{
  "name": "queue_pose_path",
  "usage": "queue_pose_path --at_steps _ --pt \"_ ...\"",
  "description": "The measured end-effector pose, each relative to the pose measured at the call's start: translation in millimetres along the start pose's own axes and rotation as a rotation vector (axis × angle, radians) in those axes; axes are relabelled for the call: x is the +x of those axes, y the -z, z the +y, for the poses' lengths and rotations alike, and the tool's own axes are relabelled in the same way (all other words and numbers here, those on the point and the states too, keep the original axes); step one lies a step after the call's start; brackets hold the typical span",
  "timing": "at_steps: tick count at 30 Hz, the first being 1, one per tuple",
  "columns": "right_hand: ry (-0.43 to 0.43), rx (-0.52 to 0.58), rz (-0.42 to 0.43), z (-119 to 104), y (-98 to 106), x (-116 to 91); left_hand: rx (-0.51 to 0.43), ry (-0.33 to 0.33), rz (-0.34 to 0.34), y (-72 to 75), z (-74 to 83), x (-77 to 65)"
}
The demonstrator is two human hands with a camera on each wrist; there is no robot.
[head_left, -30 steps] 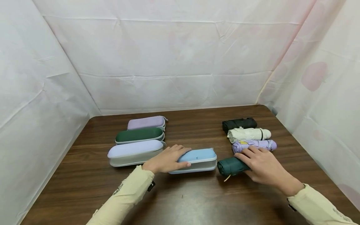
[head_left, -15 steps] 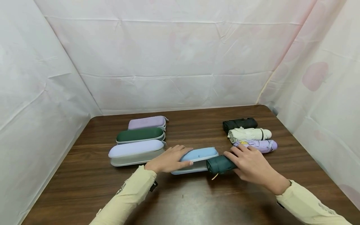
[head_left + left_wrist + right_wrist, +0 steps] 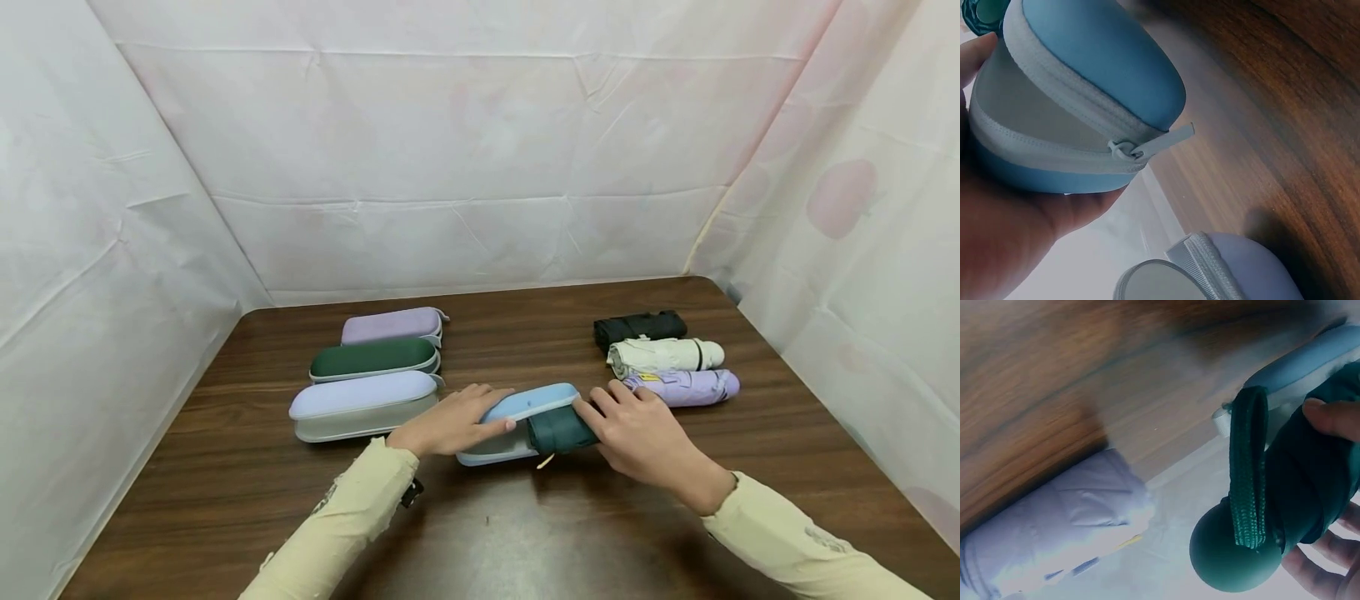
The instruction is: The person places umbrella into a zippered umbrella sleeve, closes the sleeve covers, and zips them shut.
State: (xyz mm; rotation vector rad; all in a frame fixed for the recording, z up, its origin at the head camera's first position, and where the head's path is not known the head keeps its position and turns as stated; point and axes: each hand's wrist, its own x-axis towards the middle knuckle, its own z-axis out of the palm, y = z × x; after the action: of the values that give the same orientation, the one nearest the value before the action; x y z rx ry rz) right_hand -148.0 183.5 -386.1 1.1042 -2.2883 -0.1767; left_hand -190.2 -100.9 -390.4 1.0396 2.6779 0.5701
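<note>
My left hand point(image 3: 453, 421) grips a light blue zip case point(image 3: 528, 402) by its left end, fingers over the lid and thumb at its front opening. The case gapes open along the front; its zipper pull point(image 3: 1169, 139) hangs at one end in the left wrist view. My right hand point(image 3: 637, 433) holds a folded dark green umbrella point(image 3: 558, 429) from above. The umbrella's far end overlaps the case opening under the raised lid, a small yellowish tie hanging from it. In the right wrist view its rounded handle point(image 3: 1232, 550) and wrist strap point(image 3: 1249, 469) point away from the case.
To the left lie a lilac case point(image 3: 363, 396), a dark green case point(image 3: 371, 358) and a mauve case point(image 3: 393, 325). Folded purple point(image 3: 690, 387), white point(image 3: 663, 356) and black umbrellas point(image 3: 637, 329) lie in a column at right. A pale curtain point(image 3: 480, 167) surrounds the wooden table point(image 3: 480, 533).
My right hand has carried the green umbrella leftward from beside the blue case to its opening. The case's lid has tilted up slightly at its right end. My left hand has barely moved.
</note>
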Motion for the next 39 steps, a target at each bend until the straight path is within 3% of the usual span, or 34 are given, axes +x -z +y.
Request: queue_pose_path --at_steps 8,12,22,31,39 --pt "0.045 -0.053 0.057 -12 -7 14 -0.067 0.019 -0.016 0.3 -5.2 1.3" --pt "0.059 -0.065 0.053 -15 -10 17 -0.121 0.038 -0.042 0.1 -11.7 0.3" --pt "0.074 -0.057 0.018 -20 -13 18 -0.237 -0.001 -0.074 -0.4 -22.2 1.5" --pt "0.078 -0.027 -0.039 -30 -17 21 -0.254 -0.011 -0.105 -2.7 -15.5 7.7" --pt "0.071 -0.006 -0.089 -44 -21 33 -0.213 -0.018 -0.099 -4.4 -9.5 13.1"
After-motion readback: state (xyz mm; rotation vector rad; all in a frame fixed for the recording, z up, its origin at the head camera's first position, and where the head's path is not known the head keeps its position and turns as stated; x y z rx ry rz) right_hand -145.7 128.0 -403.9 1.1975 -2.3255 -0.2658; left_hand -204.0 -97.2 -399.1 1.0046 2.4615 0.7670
